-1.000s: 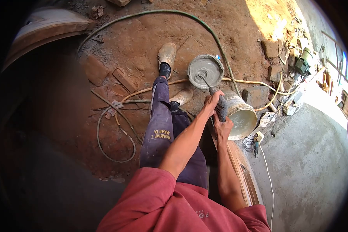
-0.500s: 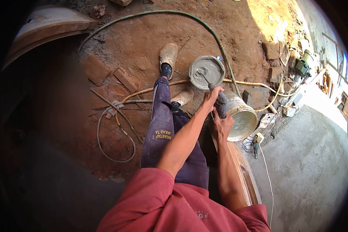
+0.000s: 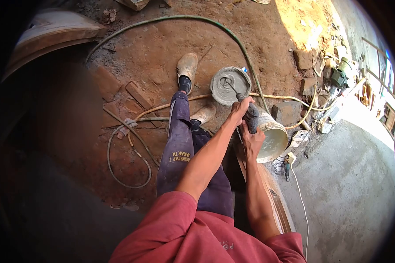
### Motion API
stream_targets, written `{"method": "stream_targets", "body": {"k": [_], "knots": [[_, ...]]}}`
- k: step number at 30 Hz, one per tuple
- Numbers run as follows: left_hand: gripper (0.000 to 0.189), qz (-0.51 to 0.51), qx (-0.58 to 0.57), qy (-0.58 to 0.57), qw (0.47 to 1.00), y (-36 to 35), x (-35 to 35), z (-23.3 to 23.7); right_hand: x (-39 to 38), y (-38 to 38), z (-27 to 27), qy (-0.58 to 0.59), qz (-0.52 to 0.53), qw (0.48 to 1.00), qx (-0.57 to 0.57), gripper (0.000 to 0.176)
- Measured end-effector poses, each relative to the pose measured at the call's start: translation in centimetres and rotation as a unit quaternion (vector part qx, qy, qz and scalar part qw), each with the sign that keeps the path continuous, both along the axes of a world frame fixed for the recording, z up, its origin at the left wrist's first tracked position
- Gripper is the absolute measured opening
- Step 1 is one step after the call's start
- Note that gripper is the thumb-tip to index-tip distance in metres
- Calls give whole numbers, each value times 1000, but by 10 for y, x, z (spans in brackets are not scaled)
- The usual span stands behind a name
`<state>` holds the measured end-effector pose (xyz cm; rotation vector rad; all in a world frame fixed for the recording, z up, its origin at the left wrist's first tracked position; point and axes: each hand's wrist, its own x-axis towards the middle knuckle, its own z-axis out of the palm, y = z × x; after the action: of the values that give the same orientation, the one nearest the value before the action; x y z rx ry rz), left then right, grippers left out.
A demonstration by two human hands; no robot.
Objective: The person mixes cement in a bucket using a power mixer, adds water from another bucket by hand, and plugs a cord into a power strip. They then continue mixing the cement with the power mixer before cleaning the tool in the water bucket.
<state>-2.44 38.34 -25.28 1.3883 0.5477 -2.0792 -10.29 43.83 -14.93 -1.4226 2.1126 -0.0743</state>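
A dark power drill (image 3: 251, 118) is held between both hands, with its thin mixing rod reaching into a round bucket of wet grey mortar (image 3: 227, 92). My left hand (image 3: 241, 109) is wrapped round the front of the drill. Behind it, my right hand (image 3: 253, 141) grips the drill's handle end. The rod's tip is sunk in the mortar, with a ring-shaped ripple around it. Close beside the drill, a larger white bucket (image 3: 272, 142) leans with its mouth towards me and pale, greyish contents inside.
A green hose (image 3: 245, 55) arcs over the dirt floor, and a yellowish hose (image 3: 276, 95) passes by the buckets. Bricks (image 3: 138, 94) and a concrete block (image 3: 289, 112) lie around. A power socket with a white cord (image 3: 289, 158) rests on the grey floor; a green pump (image 3: 339, 77) stands farther right.
The view has shifted slightly, so the buckets appear a little lower and to the left. The rod has moved a little within the mortar, and both hands keep their hold on the drill.
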Motion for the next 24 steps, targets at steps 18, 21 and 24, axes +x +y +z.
{"method": "stream_targets", "body": {"k": [18,21,24], "knots": [[33,-8,-32,23,999,-13,-32,-2,-27,-9,0,41,-1,999,-4,55],[33,-34,-20,16,999,-9,-39,-2,-33,-7,3,48,-26,998,34,58],[33,-26,-18,15,999,-6,-45,-2,-37,-3,3,43,-22,998,28,56]]}}
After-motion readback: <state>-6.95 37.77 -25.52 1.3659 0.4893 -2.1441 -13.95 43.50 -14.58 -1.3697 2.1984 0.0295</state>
